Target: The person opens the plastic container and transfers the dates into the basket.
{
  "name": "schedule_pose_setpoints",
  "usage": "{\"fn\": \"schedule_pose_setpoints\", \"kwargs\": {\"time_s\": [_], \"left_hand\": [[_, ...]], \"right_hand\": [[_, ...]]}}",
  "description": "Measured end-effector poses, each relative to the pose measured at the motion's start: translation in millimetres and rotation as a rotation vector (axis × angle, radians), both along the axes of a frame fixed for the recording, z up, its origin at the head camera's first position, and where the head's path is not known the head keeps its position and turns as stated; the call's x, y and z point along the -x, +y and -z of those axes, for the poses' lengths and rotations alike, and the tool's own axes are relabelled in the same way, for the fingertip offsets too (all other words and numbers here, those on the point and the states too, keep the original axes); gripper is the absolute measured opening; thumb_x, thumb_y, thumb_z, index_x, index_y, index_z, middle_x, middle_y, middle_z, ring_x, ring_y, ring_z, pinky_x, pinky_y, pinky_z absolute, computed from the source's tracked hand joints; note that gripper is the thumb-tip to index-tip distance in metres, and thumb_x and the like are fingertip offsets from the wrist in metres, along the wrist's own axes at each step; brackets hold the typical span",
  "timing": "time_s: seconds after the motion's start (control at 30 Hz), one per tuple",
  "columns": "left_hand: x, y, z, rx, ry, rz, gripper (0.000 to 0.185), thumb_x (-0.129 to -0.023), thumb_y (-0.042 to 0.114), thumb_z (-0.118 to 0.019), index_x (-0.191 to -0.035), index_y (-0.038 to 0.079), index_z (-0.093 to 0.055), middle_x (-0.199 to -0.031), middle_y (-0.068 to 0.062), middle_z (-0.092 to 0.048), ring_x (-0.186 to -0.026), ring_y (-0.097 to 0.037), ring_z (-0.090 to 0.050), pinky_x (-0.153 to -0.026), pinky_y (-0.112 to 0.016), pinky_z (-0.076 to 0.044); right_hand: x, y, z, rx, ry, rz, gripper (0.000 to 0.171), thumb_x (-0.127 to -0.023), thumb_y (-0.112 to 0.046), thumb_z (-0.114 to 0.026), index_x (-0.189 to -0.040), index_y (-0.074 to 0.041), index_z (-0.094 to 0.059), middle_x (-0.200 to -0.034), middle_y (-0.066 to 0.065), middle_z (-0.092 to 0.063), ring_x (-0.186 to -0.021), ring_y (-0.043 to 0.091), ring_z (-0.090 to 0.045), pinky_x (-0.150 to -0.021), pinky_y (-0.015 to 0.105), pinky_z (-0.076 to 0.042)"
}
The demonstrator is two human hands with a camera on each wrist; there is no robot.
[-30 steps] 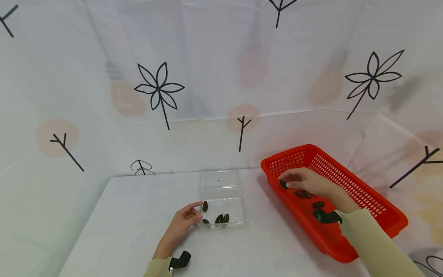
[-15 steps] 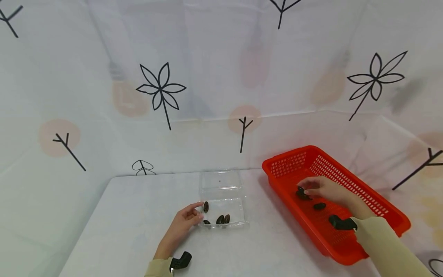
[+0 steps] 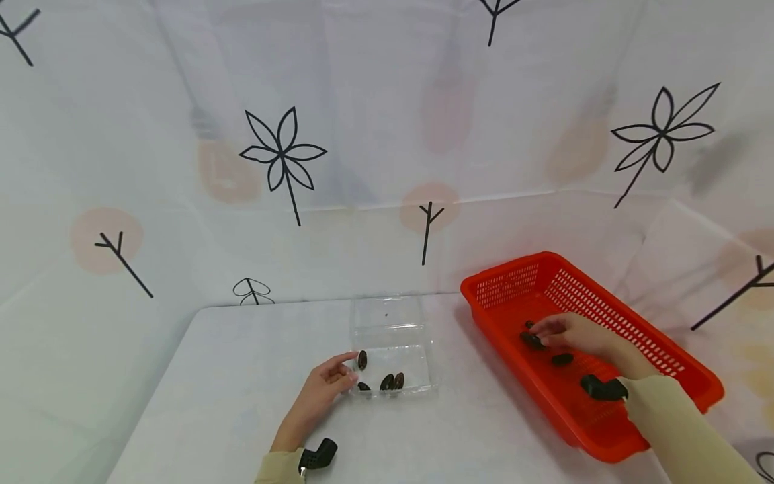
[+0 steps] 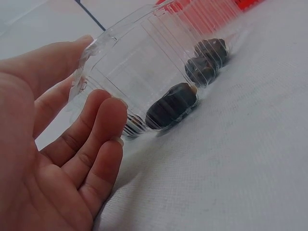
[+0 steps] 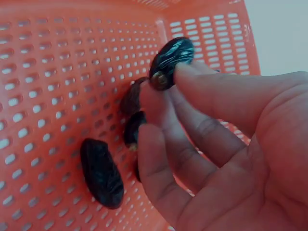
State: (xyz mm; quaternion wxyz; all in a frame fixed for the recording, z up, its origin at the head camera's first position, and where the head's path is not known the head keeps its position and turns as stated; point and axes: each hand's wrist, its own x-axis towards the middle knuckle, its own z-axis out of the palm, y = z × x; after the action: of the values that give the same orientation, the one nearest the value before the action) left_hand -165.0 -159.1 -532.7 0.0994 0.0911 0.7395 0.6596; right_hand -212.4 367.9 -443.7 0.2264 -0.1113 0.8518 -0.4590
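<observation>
Right hand (image 3: 571,333): in the red basket (image 3: 532,383), palm side towards the wrist camera, thumb and fingertips pinching one dark oval piece (image 5: 172,62). In the right wrist view its long axis runs aslant, lower left to upper right, brownish end at lower left. Loose piece (image 5: 101,173) on the basket floor: long axis from upper left to lower right in the same view. Left hand (image 3: 324,383): fingers relaxed and slightly spread, reaching to the left edge of the clear container (image 3: 399,359) on the desk (image 3: 242,376). Container holds four similar pieces; the farthest (image 3: 362,360) points nearly straight away from the person.
</observation>
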Motion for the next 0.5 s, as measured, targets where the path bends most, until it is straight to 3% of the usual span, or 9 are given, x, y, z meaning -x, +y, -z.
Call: {"fn": "schedule_pose_setpoints", "kwargs": {"time_s": [0.23, 0.5], "left_hand": [[0.9, 0, 0.2, 0.004, -0.006, 0.0, 0.048, -0.092, 0.006, -0.07, -0.137, 0.0, -0.056, -0.094, -0.005, -0.058, -0.078, -0.011, -0.058, -0.072, -0.025, -0.049], [0.6, 0, 1.6, 0.007, -0.002, 0.002, 0.049, -0.093, 0.006, -0.07, -0.139, 0.001, -0.055, -0.095, -0.005, -0.058, -0.078, -0.011, -0.058, -0.072, -0.025, -0.049]], "right_hand": [[3.0, 10, 9.6, -0.067, 0.009, -0.003, 0.033, -0.096, -0.007, -0.064, -0.122, 0.013, -0.06, -0.117, 0.022, -0.063, -0.1, 0.03, -0.061, -0.082, 0.035, -0.054], [7.0, 13, 11.6, -0.095, 0.004, 0.008, 0.03, -0.093, -0.004, -0.065, -0.118, 0.013, -0.062, -0.107, 0.015, -0.068, -0.093, 0.025, -0.062, -0.079, 0.033, -0.054]]}}
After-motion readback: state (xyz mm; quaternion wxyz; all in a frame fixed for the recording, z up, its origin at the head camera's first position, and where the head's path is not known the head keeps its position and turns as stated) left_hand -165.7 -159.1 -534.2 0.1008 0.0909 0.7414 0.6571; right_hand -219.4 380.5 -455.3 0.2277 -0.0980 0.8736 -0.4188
